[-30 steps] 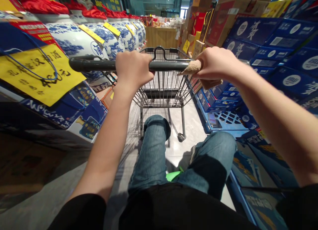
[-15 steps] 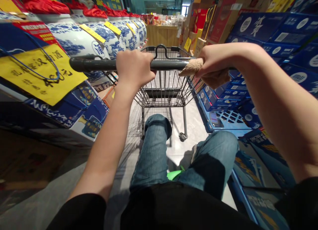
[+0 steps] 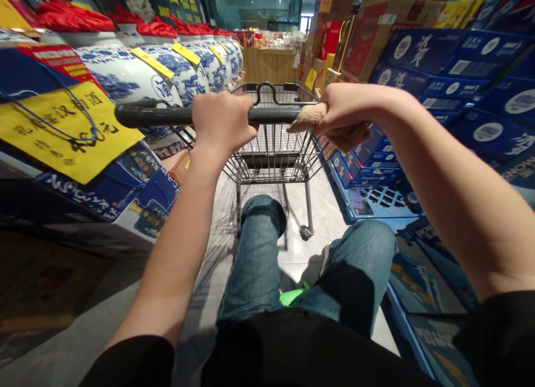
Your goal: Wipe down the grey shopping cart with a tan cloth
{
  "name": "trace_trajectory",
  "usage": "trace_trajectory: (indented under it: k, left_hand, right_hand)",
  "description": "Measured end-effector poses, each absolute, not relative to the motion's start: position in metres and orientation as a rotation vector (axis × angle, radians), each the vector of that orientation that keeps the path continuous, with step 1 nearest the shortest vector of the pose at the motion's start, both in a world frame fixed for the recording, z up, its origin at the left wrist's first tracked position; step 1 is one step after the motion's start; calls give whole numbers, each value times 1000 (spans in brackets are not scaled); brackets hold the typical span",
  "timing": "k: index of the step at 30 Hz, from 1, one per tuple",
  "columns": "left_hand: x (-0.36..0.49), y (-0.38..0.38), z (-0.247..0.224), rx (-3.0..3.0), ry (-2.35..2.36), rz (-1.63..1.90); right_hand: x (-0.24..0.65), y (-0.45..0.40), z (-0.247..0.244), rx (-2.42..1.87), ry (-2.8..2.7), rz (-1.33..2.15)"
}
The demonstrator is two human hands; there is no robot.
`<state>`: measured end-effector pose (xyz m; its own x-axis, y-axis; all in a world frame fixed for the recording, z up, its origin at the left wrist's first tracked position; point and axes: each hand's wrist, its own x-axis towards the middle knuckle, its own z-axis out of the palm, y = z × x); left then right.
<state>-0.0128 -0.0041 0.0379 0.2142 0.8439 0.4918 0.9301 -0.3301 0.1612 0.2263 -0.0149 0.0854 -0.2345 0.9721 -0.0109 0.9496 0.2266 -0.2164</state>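
Observation:
My left hand (image 3: 222, 119) is wrapped round the dark grey handle (image 3: 154, 116) of a shopping cart, left of its middle. A brown cloth (image 3: 308, 117) is bunched over the right part of that handle. My right hand (image 3: 345, 107) presses and grips this cloth against the bar, its fingers partly hidden behind the wrist and the cloth's hanging end. Ahead of both hands is the cart's wire basket (image 3: 271, 167), with bare wire showing. A curved metal hook (image 3: 265, 89) rises behind the handle between my hands.
Blue-and-white jars (image 3: 121, 69) with red cloth tops line the left. A yellow handwritten sign (image 3: 54, 136) hangs nearer me. Stacked blue boxes (image 3: 426, 50) and a blue plastic pallet (image 3: 376, 209) border the right. My knees (image 3: 261, 214) are under the handle; a wooden counter (image 3: 267, 61) stands at the far end.
My right hand and the cloth have slid a little to the left along the handle. My left hand keeps its hold. The view has shifted slightly.

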Motion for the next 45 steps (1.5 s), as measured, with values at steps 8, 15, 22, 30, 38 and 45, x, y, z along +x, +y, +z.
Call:
trace_trajectory:
  k: [8, 15, 22, 30, 38, 45]
  left_hand:
    - [-13, -8, 38, -2320, -1714, -746]
    - [-14, -7, 38, -2299, -1716, -758]
    - [-14, -5, 38, -2329, -1714, -780]
    - [-12, -8, 38, -2343, -1713, -768]
    - [-11, -5, 38, -2285, -1693, -747]
    - [-10, -6, 37, -2261, -1674, -728]
  right_hand:
    - [222, -24, 53, -1773, -2154, -321]
    - [224, -2, 91, -1912, -2501, 171]
    - [212, -33, 54, -1756, -2122, -499]
    - [225, 3, 96, -1894, -2566, 309]
    - [208, -30, 49, -1735, -2142, -557]
    - [218, -1, 90, -1852, -2554, 79]
